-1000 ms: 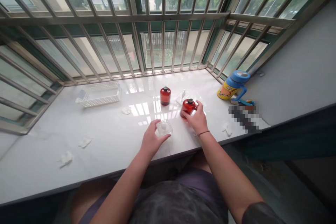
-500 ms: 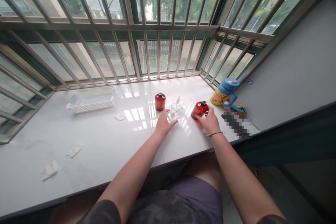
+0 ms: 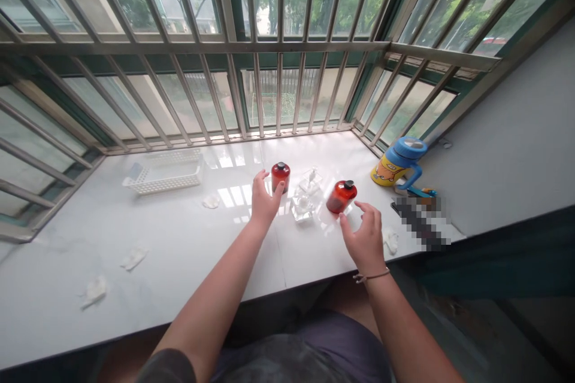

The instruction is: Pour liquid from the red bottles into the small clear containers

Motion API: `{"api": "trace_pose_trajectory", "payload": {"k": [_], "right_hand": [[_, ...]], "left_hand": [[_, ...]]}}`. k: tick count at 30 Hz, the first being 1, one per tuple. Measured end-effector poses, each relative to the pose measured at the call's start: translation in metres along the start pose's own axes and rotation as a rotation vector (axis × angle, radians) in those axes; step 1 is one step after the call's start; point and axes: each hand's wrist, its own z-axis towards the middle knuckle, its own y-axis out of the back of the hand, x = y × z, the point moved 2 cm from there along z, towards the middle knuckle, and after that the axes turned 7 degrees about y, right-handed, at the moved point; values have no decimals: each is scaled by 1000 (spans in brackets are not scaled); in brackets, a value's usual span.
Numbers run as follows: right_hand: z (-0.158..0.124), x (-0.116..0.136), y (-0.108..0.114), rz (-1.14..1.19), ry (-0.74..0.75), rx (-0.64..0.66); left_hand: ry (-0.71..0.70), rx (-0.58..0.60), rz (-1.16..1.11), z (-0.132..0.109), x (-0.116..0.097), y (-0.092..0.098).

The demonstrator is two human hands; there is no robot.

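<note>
Two red see-through bottles with black caps stand on the white counter (image 3: 188, 269). My left hand (image 3: 266, 198) is at the left red bottle (image 3: 280, 176), fingers and thumb spread around its near side; whether they touch it I cannot tell. Just short of the right red bottle (image 3: 341, 196), my right hand (image 3: 365, 232) hovers with thumb and fingers apart and nothing in it. Between the bottles sit two clear glass pieces: a nearer clear glass bottle (image 3: 302, 208) and a farther one (image 3: 311, 179) with a small upright top.
A white plastic basket (image 3: 168, 173) lies at the back left. Crumpled tissues (image 3: 133, 258) are scattered on the counter. To the right stand a blue and yellow mug (image 3: 398, 163) and a pixelated dark object (image 3: 420, 221). Metal window bars (image 3: 278, 93) close off the back.
My right hand has let go of the right red bottle and drawn back toward me. My left hand has moved from the near clear glass piece to the left red bottle. The view has shifted slightly.
</note>
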Motion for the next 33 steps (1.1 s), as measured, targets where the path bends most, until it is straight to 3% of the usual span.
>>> {"api": "trace_pose_trajectory", "payload": {"k": [6, 9, 12, 15, 19, 26, 30, 33], "right_hand": [[8, 27, 10, 62, 76, 11], [26, 41, 11, 106, 213, 92], [53, 55, 2, 26, 285, 204], [86, 64, -19, -176, 195, 413], [129, 70, -59, -455, 6, 711], [168, 61, -114, -509, -130, 831], [171, 73, -118, -511, -78, 810], [166, 99, -108, -485, 17, 761]], "left_hand": [[177, 190, 42, 54, 6, -16], [210, 250, 37, 59, 7, -19], [220, 229, 19, 49, 7, -7], [246, 178, -3, 28, 7, 21], [306, 87, -3, -11, 12, 76], [470, -81, 51, -88, 31, 172], [548, -161, 53, -124, 42, 209], [570, -198, 78, -140, 46, 224]]}}
